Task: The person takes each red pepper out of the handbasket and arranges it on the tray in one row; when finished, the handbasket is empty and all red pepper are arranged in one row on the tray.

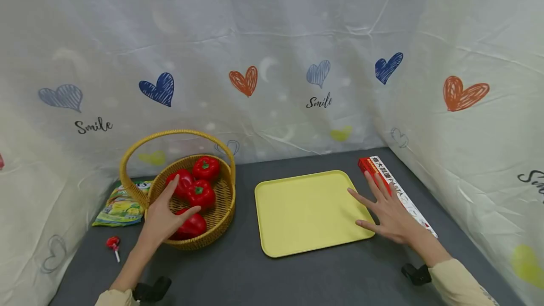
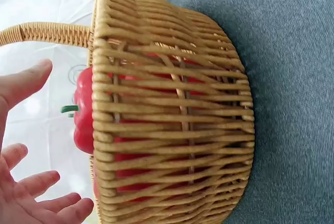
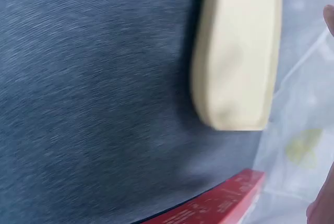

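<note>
My left hand (image 1: 159, 221) hovers over the near left side of a yellow wicker basket (image 1: 224, 188), fingers spread, gripping nothing. Several red bell peppers (image 1: 206, 168) with green stems lie in the basket. In the left wrist view, thumb and fingers stand apart above the rim, and a pepper (image 2: 84, 114) shows over it. Between a yellow rectangular tray (image 1: 306, 216) and a long red and white pasta box (image 1: 414, 208), my right hand (image 1: 391, 216) is held with spread fingers and holds nothing. Only bits of that hand show at the edge of the right wrist view.
Left of the basket lies a green and yellow packet (image 1: 121, 208), partly behind it. A red lollipop (image 1: 113, 243) with a white stick is on the dark grey table (image 1: 272, 282) near the left edge. A white curtain (image 1: 272, 27) printed with hearts borders the table.
</note>
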### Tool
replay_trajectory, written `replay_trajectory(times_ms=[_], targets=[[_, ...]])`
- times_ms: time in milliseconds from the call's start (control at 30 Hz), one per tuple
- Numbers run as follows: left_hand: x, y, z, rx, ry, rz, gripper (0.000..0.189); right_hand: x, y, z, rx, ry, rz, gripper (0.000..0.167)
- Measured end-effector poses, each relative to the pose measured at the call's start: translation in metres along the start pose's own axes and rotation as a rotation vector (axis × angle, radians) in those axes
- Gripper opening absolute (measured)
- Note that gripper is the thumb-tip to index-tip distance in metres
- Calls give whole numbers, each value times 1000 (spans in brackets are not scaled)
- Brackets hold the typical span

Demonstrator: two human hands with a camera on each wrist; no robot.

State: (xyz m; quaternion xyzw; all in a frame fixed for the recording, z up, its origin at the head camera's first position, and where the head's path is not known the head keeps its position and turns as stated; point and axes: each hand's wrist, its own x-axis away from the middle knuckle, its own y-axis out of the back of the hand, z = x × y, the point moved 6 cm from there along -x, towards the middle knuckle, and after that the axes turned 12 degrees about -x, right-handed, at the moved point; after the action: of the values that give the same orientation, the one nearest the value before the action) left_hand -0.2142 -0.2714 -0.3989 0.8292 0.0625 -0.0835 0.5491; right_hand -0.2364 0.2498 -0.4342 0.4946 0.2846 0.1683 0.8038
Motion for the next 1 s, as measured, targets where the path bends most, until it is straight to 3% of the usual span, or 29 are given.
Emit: replay_trajectory(times_ms=[233,500,800,1000], targets=[[-5,4,5,-15,15,-12,91,15,-11,-5,-128,20,104,73],[-16,3,0,-35,52,38,79,25,-15,-12,-109,51,132,65],[-16,-1,1,-34,114,75,78,22,-18,-28,-466,15,158,47],[-19,-7,6,-22,133,123,81,20,-18,-30,-505,51,186,37]])
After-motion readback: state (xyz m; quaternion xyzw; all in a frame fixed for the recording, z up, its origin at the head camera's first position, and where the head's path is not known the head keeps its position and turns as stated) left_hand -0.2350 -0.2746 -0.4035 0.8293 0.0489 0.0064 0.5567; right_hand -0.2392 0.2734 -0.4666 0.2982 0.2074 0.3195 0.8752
